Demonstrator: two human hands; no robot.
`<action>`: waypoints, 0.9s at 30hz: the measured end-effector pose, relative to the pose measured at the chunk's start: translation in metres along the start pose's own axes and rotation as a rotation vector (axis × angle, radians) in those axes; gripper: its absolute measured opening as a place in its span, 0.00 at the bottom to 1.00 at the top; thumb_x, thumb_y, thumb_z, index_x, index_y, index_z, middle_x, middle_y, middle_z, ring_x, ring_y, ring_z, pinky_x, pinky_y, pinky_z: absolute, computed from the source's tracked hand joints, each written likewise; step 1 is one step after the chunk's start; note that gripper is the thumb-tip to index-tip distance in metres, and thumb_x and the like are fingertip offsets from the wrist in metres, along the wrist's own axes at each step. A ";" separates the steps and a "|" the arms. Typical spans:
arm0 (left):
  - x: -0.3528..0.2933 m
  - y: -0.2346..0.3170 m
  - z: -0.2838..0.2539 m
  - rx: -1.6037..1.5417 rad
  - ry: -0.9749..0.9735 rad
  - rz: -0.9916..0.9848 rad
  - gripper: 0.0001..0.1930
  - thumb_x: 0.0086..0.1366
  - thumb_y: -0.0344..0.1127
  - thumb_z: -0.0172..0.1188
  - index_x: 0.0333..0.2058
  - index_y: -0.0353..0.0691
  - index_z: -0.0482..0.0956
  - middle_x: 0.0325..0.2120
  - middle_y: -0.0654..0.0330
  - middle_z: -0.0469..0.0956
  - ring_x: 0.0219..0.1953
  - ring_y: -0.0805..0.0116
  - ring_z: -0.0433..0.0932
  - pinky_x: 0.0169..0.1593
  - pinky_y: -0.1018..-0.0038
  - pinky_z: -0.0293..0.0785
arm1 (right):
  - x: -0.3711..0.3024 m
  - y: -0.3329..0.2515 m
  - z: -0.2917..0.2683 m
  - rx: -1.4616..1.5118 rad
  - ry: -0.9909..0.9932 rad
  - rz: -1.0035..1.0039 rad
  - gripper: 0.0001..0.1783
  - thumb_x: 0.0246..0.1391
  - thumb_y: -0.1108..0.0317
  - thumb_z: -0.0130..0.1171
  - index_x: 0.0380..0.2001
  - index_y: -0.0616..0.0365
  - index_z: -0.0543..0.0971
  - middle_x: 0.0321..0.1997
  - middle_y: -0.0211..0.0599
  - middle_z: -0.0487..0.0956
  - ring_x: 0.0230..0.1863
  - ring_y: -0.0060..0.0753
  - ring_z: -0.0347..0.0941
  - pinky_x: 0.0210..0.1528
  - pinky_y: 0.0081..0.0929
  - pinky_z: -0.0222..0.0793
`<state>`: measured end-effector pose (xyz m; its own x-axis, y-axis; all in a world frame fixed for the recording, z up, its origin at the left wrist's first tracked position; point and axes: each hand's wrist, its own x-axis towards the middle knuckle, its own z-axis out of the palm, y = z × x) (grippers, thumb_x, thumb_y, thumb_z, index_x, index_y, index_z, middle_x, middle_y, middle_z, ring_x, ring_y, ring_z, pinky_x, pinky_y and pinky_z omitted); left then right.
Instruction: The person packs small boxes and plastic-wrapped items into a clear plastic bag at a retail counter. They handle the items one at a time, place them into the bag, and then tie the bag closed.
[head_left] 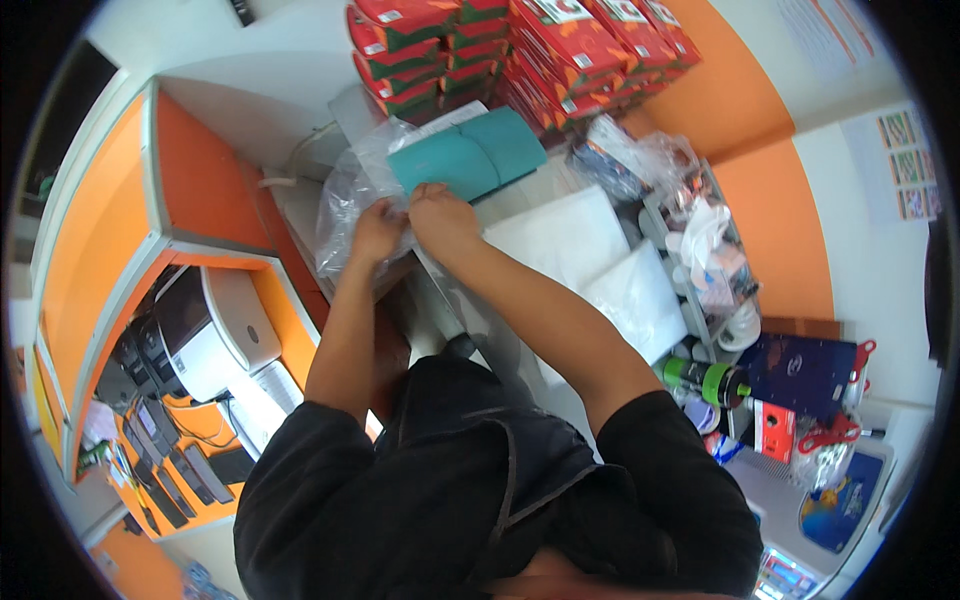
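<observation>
My left hand point(380, 230) has its fingers curled at the edge of a crumpled clear plastic bag point(345, 215) and seems to pinch it. Close beside it, my right hand point(441, 218) is closed; its fingertips are hidden, and what they grip does not show. Just beyond the right hand lies a teal folder-like case point(480, 150) with a curved flap line, partly against the bag. To the right, white flat sheets or packets point(560, 240) lie on the counter under and past my right forearm.
Stacks of red boxes point(590, 50) stand at the back. Grey trays point(670, 240) with plastic-wrapped items line the right, near a green-and-black bottle point(708, 380). At left, an orange-framed cabinet point(215, 160) rises beside a shelf with a white printer point(235, 335) and several dark devices point(200, 472).
</observation>
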<state>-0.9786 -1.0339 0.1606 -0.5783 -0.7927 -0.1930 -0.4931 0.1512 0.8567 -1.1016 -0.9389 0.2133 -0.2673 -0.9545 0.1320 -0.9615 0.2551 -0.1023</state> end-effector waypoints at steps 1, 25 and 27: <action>-0.020 0.009 -0.016 0.064 0.006 0.000 0.26 0.63 0.44 0.63 0.52 0.28 0.77 0.49 0.38 0.80 0.54 0.45 0.79 0.57 0.62 0.73 | -0.003 0.001 0.004 0.013 -0.033 -0.006 0.24 0.58 0.63 0.57 0.50 0.74 0.75 0.50 0.61 0.79 0.42 0.48 0.83 0.39 0.36 0.82; -0.200 0.152 -0.096 -0.659 -0.148 0.023 0.23 0.71 0.41 0.60 0.57 0.32 0.73 0.38 0.64 0.78 0.38 0.74 0.75 0.45 0.75 0.74 | -0.081 0.090 -0.064 1.814 -0.126 0.047 0.52 0.63 0.26 0.38 0.77 0.50 0.43 0.78 0.50 0.52 0.76 0.44 0.50 0.75 0.42 0.49; -0.180 0.128 -0.072 -0.482 -0.218 0.076 0.25 0.71 0.43 0.60 0.59 0.32 0.71 0.40 0.64 0.78 0.40 0.72 0.75 0.47 0.75 0.74 | -0.167 0.082 -0.093 2.448 -0.246 -0.177 0.52 0.64 0.31 0.46 0.77 0.50 0.43 0.75 0.47 0.59 0.73 0.33 0.56 0.73 0.38 0.52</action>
<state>-0.8905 -0.9142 0.3393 -0.7474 -0.6415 -0.1729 -0.1199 -0.1258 0.9848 -1.1414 -0.7442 0.2749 -0.0516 -0.9754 0.2144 0.8095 -0.1665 -0.5631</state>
